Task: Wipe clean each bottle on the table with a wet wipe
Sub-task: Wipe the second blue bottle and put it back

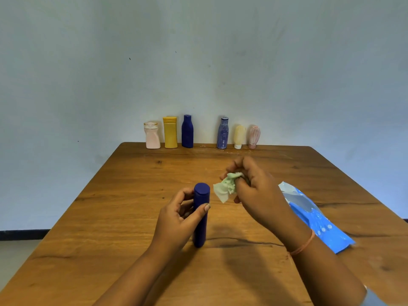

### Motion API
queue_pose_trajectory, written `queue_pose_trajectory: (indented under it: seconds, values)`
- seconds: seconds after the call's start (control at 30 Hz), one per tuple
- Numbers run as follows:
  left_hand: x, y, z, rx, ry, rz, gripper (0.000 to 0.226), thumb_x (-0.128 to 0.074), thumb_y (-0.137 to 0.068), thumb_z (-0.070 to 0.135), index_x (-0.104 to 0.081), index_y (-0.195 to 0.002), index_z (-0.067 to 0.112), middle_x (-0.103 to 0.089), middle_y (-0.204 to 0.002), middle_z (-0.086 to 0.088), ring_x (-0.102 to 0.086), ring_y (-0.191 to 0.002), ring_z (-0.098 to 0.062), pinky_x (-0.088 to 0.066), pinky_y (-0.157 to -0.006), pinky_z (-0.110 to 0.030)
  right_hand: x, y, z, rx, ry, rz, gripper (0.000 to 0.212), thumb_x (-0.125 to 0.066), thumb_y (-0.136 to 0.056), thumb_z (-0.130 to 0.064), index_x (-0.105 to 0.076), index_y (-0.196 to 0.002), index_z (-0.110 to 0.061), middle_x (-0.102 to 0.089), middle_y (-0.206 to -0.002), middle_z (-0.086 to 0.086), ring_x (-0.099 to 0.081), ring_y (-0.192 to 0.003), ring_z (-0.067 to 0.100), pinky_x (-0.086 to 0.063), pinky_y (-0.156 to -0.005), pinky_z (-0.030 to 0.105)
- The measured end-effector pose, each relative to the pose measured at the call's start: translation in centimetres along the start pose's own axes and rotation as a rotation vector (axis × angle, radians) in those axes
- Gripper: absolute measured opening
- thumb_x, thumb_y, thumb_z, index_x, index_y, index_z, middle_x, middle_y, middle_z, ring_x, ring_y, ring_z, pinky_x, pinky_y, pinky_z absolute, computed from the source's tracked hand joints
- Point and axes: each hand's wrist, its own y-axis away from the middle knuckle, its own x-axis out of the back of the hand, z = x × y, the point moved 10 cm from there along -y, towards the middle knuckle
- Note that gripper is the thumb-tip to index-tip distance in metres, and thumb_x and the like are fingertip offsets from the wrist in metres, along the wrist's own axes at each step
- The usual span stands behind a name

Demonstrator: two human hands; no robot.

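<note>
A dark blue bottle (201,217) stands upright on the wooden table (123,217) near the middle. My left hand (176,219) grips its side with thumb and fingers. My right hand (254,191) hovers just right of the bottle's cap, closed on a crumpled pale green wet wipe (227,187); the wipe is apart from the bottle. Along the far edge stand several more bottles: a pink one (152,135), a yellow one (170,132), a dark blue one (187,131), a blue patterned one (222,133), a cream tube (239,136) and a pink tube (254,136).
A blue wet-wipe pack (315,217) lies on the table to the right, partly under my right forearm. A pale wall rises directly behind the row of bottles. The table's left edge runs diagonally, with floor beyond it.
</note>
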Motion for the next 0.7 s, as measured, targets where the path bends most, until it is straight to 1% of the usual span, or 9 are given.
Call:
queue_pose_trajectory:
  seconds: [0.07, 0.13, 0.23, 0.33, 0.4, 0.5, 0.57, 0.63, 0.7]
  values:
    - [0.0, 0.0, -0.1, 0.011, 0.005, -0.007, 0.029, -0.069, -0.079, 0.011, -0.059, -0.096, 0.033, -0.066, -0.097, 0.015, -0.064, -0.093, -0.002, -0.05, -0.076, -0.016, -0.8, -0.8, 0.4, -0.055, -0.092, -0.032, 0.029, -0.042, -0.088, 0.002, -0.053, -0.085, -0.025, -0.066, -0.096, 0.0, -0.06, -0.076, 0.01, -0.049, -0.058, 0.025]
    - [-0.1, -0.1, -0.2, 0.012, 0.035, -0.016, 0.031, -0.069, -0.079, 0.008, -0.059, -0.097, 0.032, -0.066, -0.096, 0.015, -0.065, -0.093, -0.004, -0.05, -0.075, -0.017, -2.1, -1.5, 0.0, -0.055, -0.086, -0.075, 0.027, -0.043, -0.089, 0.0, -0.055, -0.083, -0.024, -0.062, -0.101, 0.002, -0.058, -0.078, 0.013, -0.049, -0.063, 0.028]
    - [-0.2, -0.1, -0.1, 0.007, 0.054, -0.022, 0.031, -0.068, -0.079, 0.006, -0.059, -0.1, 0.027, -0.066, -0.098, 0.009, -0.065, -0.092, -0.007, -0.052, -0.076, -0.019, -4.1, -2.2, -0.9, 0.006, 0.082, -0.136, 0.025, -0.045, -0.089, -0.003, -0.059, -0.085, -0.023, -0.054, -0.107, -0.006, -0.051, -0.097, 0.009, -0.043, -0.075, 0.017]
    - [-0.2, 0.0, 0.1, -0.01, 0.072, -0.023, 0.031, -0.066, -0.08, 0.002, -0.059, -0.1, 0.024, -0.067, -0.099, 0.006, -0.066, -0.092, -0.008, -0.052, -0.077, -0.019, -6.1, -1.9, -0.6, 0.052, 0.238, -0.189, 0.029, -0.043, -0.092, -0.007, -0.061, -0.109, -0.022, -0.049, -0.121, -0.01, -0.038, -0.118, 0.005, -0.032, -0.092, 0.016]
    - [-0.1, 0.0, 0.4, -0.023, 0.078, -0.021, 0.031, -0.063, -0.081, -0.001, -0.06, -0.099, 0.024, -0.067, -0.096, 0.007, -0.066, -0.091, -0.006, -0.051, -0.075, -0.017, -6.7, -1.0, -0.7, 0.084, 0.261, -0.175, 0.037, -0.04, -0.095, -0.009, -0.052, -0.128, -0.02, -0.046, -0.134, -0.007, -0.036, -0.125, 0.005, -0.028, -0.098, 0.015]
    - [-0.1, 0.1, 0.6, -0.046, 0.071, -0.005, 0.032, -0.062, -0.082, -0.001, -0.06, -0.098, 0.026, -0.068, -0.091, 0.012, -0.066, -0.089, -0.003, -0.05, -0.073, -0.014, -7.1, 0.7, -1.0, 0.177, 0.349, -0.147, 0.045, -0.037, -0.094, -0.012, -0.041, -0.139, -0.016, -0.036, -0.146, -0.002, -0.032, -0.134, 0.009, -0.024, -0.106, 0.018]
    - [-0.1, 0.1, 0.6, -0.054, 0.059, 0.013, 0.036, -0.063, -0.081, 0.0, -0.058, -0.099, 0.031, -0.067, -0.091, 0.017, -0.066, -0.09, -0.003, -0.049, -0.072, -0.012, -7.5, 1.7, -1.5, 0.232, 0.444, -0.165, 0.052, -0.025, -0.091, -0.022, -0.037, -0.141, -0.013, -0.032, -0.149, 0.003, -0.026, -0.138, 0.015, -0.018, -0.108, 0.019]
    - [-0.2, 0.1, 0.6, -0.056, 0.034, 0.02, 0.042, -0.065, -0.08, 0.002, -0.056, -0.102, 0.038, -0.066, -0.095, 0.017, -0.064, -0.092, -0.002, -0.049, -0.074, -0.012, -7.7, 1.9, -2.1, 0.308, 0.527, -0.171, 0.063, -0.018, -0.083, -0.028, -0.043, -0.137, -0.006, -0.041, -0.144, 0.011, -0.033, -0.136, 0.022, -0.023, -0.107, 0.025]
    - [-0.5, -0.2, 0.6, -0.043, 0.019, -0.003, 0.05, -0.065, -0.079, 0.002, -0.051, -0.105, 0.044, -0.062, -0.103, 0.015, -0.062, -0.096, 0.001, -0.048, -0.078, -0.011, -8.1, 1.7, -2.9, 0.391, 0.602, -0.178, 0.057, -0.024, -0.083, -0.023, -0.052, -0.128, -0.003, -0.052, -0.133, 0.013, -0.045, -0.127, 0.026, -0.035, -0.104, 0.033]
